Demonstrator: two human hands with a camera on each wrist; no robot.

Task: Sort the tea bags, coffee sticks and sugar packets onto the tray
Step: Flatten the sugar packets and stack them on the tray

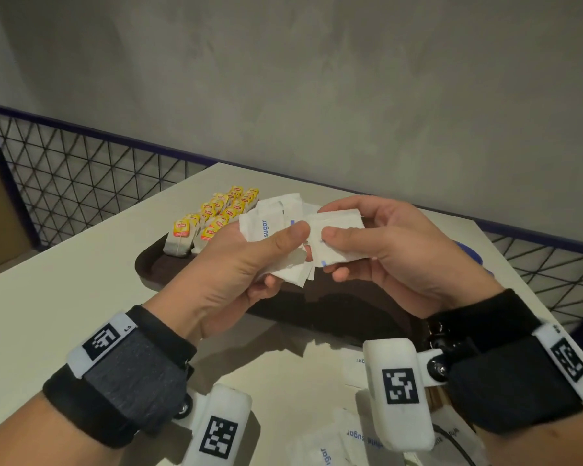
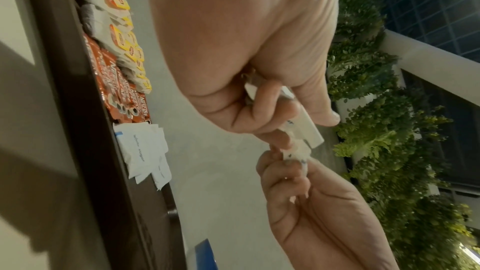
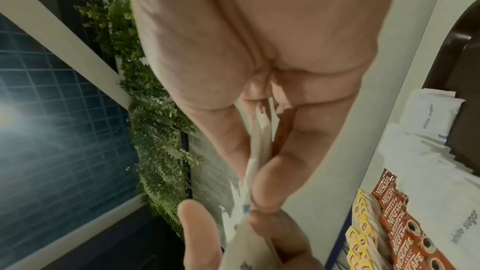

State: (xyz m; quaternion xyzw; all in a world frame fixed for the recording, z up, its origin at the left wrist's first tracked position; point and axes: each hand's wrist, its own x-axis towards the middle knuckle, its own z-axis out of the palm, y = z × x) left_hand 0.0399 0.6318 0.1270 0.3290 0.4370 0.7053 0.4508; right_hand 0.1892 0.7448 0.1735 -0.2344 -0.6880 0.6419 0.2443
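The pale worktop (image 1: 64, 297) carries a dark brown tray (image 1: 155, 264), with both hands raised above it. At the tray's far left end the tea bags (image 1: 212, 213) with yellow tags stand packed in rows. Beside them, in the left wrist view, the red coffee sticks (image 2: 122, 93) lie side by side in the tray, and next to those a few white sugar packets (image 2: 142, 151) lie flat in the same tray. More loose sugar packets (image 1: 330, 445) lie on the worktop near the person, between the wrist cameras.

The left hand (image 1: 246, 264) holds a fanned bunch of sugar packets (image 1: 270, 230), its grip narrow, with the thumb pressed on top and the fingers curled beneath. The right hand (image 1: 394, 247) holds a second small stack of packets (image 1: 337, 237), pinched between thumb and fingers. The two bundles meet edge to edge above the middle of the tray, thumbs nearly touching. Each wrist wears a black strap with a white marker block (image 1: 401, 391)
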